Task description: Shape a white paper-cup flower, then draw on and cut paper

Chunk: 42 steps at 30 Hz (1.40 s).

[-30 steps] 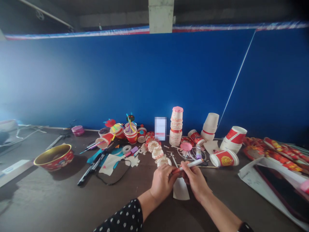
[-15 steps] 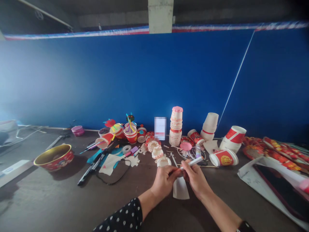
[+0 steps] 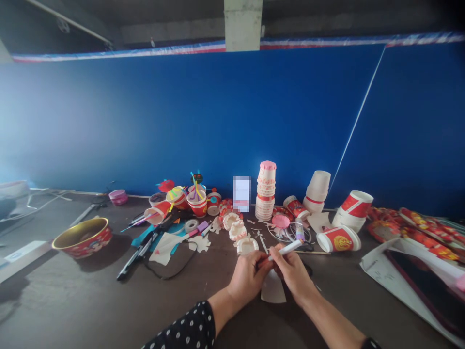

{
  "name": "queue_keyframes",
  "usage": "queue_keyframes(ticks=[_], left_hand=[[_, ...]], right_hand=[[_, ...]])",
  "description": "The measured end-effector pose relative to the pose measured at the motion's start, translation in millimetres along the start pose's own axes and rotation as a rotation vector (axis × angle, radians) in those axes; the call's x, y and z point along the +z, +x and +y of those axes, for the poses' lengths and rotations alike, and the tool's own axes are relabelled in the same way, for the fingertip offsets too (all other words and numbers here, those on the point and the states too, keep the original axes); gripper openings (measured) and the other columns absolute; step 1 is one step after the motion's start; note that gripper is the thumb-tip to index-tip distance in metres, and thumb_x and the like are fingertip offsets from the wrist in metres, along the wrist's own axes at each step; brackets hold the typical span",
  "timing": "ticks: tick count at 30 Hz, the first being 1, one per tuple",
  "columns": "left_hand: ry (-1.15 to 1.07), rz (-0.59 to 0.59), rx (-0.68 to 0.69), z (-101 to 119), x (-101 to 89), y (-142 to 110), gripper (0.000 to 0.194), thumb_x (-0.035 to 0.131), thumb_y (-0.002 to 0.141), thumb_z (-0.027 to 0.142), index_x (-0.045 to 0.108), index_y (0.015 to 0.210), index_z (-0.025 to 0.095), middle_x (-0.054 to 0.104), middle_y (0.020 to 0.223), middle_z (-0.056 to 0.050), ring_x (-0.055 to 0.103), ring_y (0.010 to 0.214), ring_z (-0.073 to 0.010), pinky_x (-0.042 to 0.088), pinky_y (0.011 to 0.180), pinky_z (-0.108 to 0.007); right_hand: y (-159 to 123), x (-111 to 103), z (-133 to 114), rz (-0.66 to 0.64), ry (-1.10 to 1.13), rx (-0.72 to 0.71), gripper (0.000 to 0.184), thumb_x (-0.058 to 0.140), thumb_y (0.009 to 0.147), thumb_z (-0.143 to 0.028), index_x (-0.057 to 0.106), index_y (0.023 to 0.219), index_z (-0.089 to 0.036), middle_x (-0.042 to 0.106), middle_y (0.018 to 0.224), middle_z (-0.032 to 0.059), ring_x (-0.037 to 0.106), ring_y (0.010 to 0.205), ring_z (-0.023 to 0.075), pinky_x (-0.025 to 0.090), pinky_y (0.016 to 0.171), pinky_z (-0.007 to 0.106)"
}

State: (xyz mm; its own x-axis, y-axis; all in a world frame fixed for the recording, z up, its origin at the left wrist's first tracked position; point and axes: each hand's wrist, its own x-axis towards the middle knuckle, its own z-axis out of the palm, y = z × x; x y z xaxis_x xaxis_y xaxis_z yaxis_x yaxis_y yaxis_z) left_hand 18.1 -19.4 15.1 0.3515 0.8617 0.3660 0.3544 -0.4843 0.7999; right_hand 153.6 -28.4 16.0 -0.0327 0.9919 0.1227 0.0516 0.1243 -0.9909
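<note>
My right hand (image 3: 292, 271) grips a white marker-like stick (image 3: 290, 247) between thumb and fingers, its far end pointing up to the right. My left hand (image 3: 247, 275) is closed at the stick's lower end, its fingertips close to those of my right hand. What the left fingers pinch is hidden, perhaps the stick's end. Beneath both hands a strip of white paper (image 3: 273, 290) lies on the dark table. Just beyond the left hand sits a white paper-cup piece with a frilled edge (image 3: 247, 245).
Behind are a tall stack of paper cups (image 3: 265, 194), a tipped red cup (image 3: 339, 239) and a glue stick (image 3: 299, 230). Leftward lie a black pen (image 3: 132, 259), a tape roll (image 3: 191, 225) and a red-gold bowl (image 3: 83, 238). A phone (image 3: 425, 286) rests at right.
Both hands and the white stick have shifted slightly downward. The stick is held a little farther from the left fingers' upper side; its grip looks much the same.
</note>
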Motion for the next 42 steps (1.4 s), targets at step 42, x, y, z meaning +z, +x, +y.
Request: queue_keyframes(ticks=[42], left_hand=[[0.156,-0.021,0.159,-2,-1.6,4,0.037,0.039,0.085,0.038,0.061,0.067,0.015,0.057,0.060,-0.002,0.049,0.057,-0.0100,0.034,0.055,-0.020]], right_hand=[[6,3,9,0.104,0.296,0.124,0.034,0.055,0.069,-0.047,0.037,0.056,-0.021,0.030,0.045,-0.0083,0.023,0.041,0.0071,0.016,0.042,0.022]])
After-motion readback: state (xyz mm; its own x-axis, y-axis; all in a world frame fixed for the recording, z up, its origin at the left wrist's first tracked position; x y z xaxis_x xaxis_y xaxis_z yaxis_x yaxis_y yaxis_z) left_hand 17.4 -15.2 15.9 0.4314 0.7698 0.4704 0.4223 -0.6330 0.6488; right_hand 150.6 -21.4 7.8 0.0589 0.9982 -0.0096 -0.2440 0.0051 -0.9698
